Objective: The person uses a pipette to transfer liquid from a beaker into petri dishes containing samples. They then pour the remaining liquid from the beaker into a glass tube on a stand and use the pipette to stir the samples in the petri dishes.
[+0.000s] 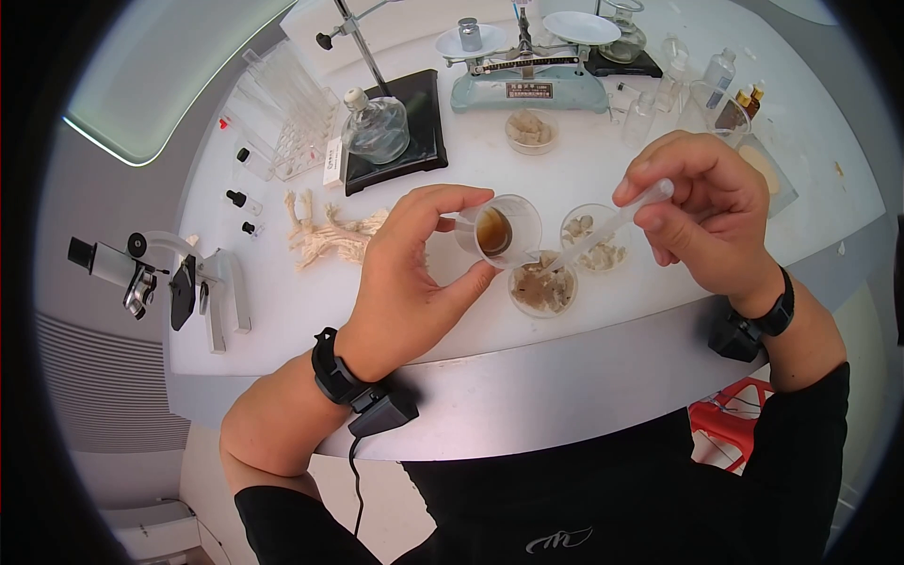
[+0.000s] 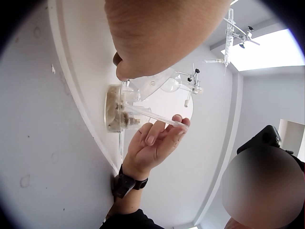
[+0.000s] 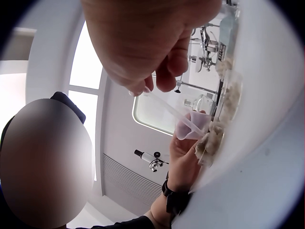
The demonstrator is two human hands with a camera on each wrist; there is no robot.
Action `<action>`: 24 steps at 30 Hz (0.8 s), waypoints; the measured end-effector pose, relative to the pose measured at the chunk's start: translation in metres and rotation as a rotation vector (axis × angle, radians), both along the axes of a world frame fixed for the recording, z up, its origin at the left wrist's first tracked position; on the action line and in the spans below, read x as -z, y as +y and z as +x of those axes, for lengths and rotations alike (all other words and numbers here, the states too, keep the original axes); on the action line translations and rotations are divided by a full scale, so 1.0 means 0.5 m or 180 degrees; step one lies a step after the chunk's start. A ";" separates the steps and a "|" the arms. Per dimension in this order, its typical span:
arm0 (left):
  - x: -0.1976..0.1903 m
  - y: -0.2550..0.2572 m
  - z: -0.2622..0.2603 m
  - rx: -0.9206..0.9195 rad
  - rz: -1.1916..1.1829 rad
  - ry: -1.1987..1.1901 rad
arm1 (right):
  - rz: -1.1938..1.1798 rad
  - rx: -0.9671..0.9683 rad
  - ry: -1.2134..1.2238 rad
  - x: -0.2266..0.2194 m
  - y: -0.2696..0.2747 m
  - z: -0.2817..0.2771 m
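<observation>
A person in a black top works over a white table (image 1: 452, 325), left hand (image 1: 405, 264) gripping a small clear plastic cup (image 1: 527, 226) between thumb and fingers, right hand (image 1: 706, 207) pinching a translucent dropper (image 1: 617, 217) near its bulb end. The cup, tilted so that its mouth shows, contains brown liquid (image 1: 491, 234). The dropper slants down from the right hand to a round, clear dish (image 1: 514, 303) between the hands, just beside the cup, its tip at the wet, grey-brown clumps (image 1: 544, 288) inside; whether the dropper contains any liquid cannot be told. Just behind that dish, nearer the right hand, a second dish (image 1: 621, 266) holds paler, separate lumps (image 1: 603, 252). Farther out, beyond both hands, a third dish (image 1: 532, 150) bears a beige heap (image 1: 529, 128) in front of a pale green balance (image 1: 471, 91), which carries a metal weight (image 1: 469, 36) on its left pan (image 1: 447, 43). Beyond the left hand, a capped glass vessel (image 1: 377, 137) rests on the black base (image 1: 428, 118) of a stand, with pale, branching root-like pieces (image 1: 325, 235) lying nearer that hand. Beyond the right hand stand a clear beaker (image 1: 702, 115) and small brown bottles (image 1: 750, 100), their contents too small to tell.
</observation>
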State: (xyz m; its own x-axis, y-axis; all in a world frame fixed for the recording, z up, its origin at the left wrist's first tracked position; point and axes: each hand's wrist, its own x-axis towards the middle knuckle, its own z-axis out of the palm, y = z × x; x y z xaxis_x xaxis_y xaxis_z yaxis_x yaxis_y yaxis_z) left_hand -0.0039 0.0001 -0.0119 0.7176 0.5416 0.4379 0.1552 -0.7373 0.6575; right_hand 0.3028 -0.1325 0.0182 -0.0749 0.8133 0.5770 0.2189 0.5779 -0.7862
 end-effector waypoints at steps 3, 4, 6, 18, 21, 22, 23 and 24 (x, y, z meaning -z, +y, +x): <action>0.000 0.001 -0.001 0.0006 0.0014 0.0006 | -0.0116 0.0070 0.0092 -0.001 -0.001 -0.003; 0.001 0.001 -0.001 0.0011 0.0020 0.0006 | -0.0116 0.0070 0.0092 -0.001 -0.002 -0.002; 0.002 0.002 0.000 0.0013 0.0008 -0.0004 | -0.0057 0.0265 -0.0038 0.000 -0.003 0.000; 0.001 0.001 0.000 0.0022 0.0002 0.0001 | 0.0090 0.0232 -0.0132 -0.007 -0.004 0.010; 0.000 0.000 0.001 0.0021 0.0002 -0.0005 | 0.0158 0.0190 -0.0072 -0.004 0.000 0.009; 0.000 0.000 0.002 0.0023 0.0002 -0.0010 | 0.0157 0.0191 -0.0073 -0.004 0.001 0.008; 0.000 0.000 0.002 0.0025 0.0002 -0.0011 | 0.0196 0.0216 -0.0110 -0.003 0.001 0.007; 0.001 0.000 0.001 0.0018 0.0014 -0.0014 | 0.0236 0.0242 -0.0147 -0.003 0.001 0.008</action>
